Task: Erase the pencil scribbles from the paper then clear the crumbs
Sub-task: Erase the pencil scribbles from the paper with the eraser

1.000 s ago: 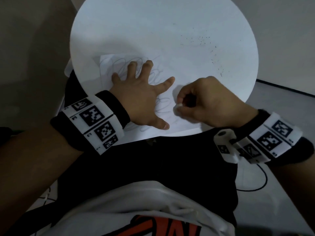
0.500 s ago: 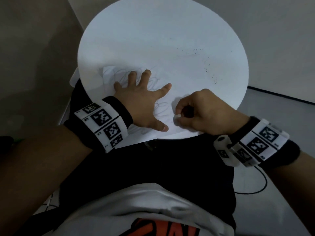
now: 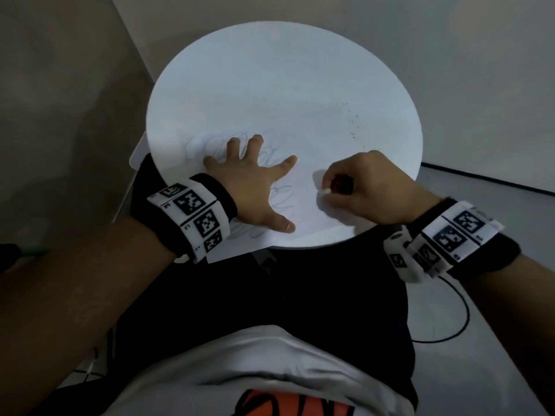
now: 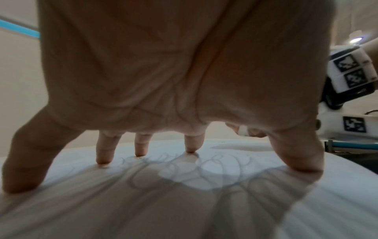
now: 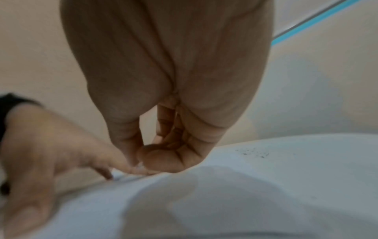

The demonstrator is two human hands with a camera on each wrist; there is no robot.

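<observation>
A white sheet of paper (image 3: 309, 217) with looping pencil scribbles (image 3: 282, 195) lies at the near edge of a round white table (image 3: 270, 85). My left hand (image 3: 255, 181) presses flat on the sheet with fingers spread; the left wrist view shows the fingertips (image 4: 103, 159) down on the scribbles (image 4: 204, 169). My right hand (image 3: 360, 187) sits just right of it, fingers curled, pinching a small white eraser (image 3: 325, 191) against the paper. In the right wrist view the eraser (image 5: 140, 165) is barely visible between thumb and finger.
Dark eraser crumbs (image 3: 353, 124) are scattered on the table's right side, also seen as specks (image 5: 253, 152) beyond my right hand. The paper's near corner overhangs the table edge above my lap. A black cable (image 3: 450, 331) lies on the floor at right.
The head view has shifted, so the table and hands sit differently in frame. My right hand with the eraser has moved a little right, away from my left thumb. The left hand stays planted.
</observation>
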